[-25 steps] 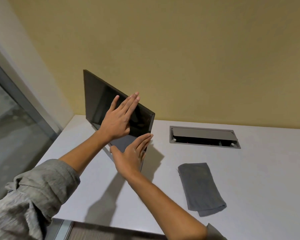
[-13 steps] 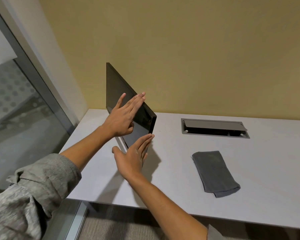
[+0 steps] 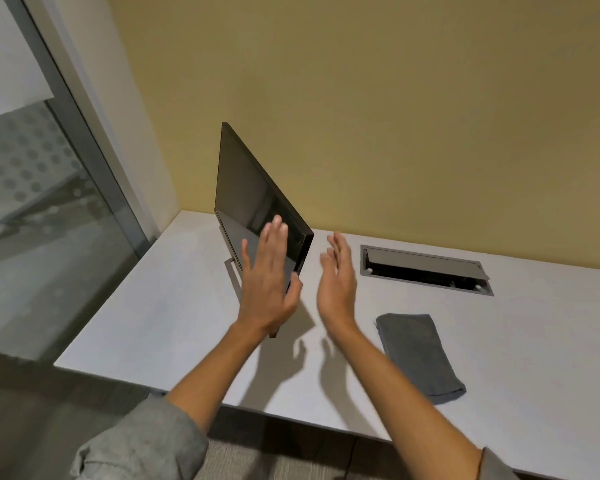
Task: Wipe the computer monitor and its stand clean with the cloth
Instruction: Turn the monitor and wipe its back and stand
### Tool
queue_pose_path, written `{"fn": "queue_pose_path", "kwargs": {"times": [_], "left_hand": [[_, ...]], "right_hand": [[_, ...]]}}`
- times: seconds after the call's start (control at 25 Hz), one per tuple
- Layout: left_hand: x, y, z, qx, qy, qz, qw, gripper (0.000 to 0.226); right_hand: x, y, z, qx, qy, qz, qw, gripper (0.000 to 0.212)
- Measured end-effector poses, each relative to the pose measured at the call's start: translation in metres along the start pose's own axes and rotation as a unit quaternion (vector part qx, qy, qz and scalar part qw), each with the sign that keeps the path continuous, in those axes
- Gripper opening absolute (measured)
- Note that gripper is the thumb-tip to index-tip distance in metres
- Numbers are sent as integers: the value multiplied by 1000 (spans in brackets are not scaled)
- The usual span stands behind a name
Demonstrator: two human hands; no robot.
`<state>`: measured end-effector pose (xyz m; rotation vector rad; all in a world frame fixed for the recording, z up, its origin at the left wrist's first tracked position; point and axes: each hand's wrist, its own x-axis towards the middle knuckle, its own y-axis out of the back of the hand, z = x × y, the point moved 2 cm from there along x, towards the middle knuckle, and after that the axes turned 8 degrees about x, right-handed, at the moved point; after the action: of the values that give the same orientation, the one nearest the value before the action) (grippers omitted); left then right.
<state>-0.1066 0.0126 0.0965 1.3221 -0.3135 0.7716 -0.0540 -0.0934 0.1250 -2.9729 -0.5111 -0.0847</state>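
Standing upright on white desk, turned edge-on: computer monitor, dark screen.

Nearest: grey sleeve, bare forearms.

Left hand: fingers straight, palm in front of lower screen corner, gripping nothing; contact with glass not determinable.

Right hand: fingers straight, released, empty, just beside monitor's near edge, apart from it.

Cloth: grey, folded, flat on desk, right of right hand and nearer the viewer, untouched.

Stand: grey upright, left of left hand, below screen (base mostly hidden).

Beyond right hand: cable hatch, lid ajar.

Advice, as judgement: wiping not begun. Taking cloth in right hand, bracing panel top with left, wiping lightly to avoid tipping.
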Motion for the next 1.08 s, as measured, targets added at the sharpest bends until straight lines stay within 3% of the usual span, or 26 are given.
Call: {"fn": "queue_pose_path", "kwargs": {"times": [0.12,0.16,0.24,0.32,0.44,0.6,0.8,1.0,1.08], "left_hand": [[-24,-22,17,97,-42,16,994,94],[-26,-30,18,128,-36,10,991,101],[-27,-40,15,180,-11,-11,984,114],[-27,-47,10,220,0,-26,975,122],[-30,-49,4,258,-1,-26,966,122],[-37,-43,-7,300,0,-3,954,114],[-51,-23,-28,335,8,8,942,105],[-65,-5,-59,352,57,17,934,112],[-70,2,-70,344,64,21,937,103]], "right_hand": [[68,20,-28,-128,102,-137,977,52],[87,21,-34,-211,150,-202,944,58],[115,15,-41,-384,246,-309,835,73],[131,5,-44,-483,313,-365,732,83],[143,-8,-39,-506,369,-410,663,88],[146,-16,-28,-487,415,-417,646,88],[128,-32,-27,-469,414,-416,660,85],[102,-58,-26,-489,401,-389,670,84],[92,-70,-26,-498,398,-369,676,82]]}}
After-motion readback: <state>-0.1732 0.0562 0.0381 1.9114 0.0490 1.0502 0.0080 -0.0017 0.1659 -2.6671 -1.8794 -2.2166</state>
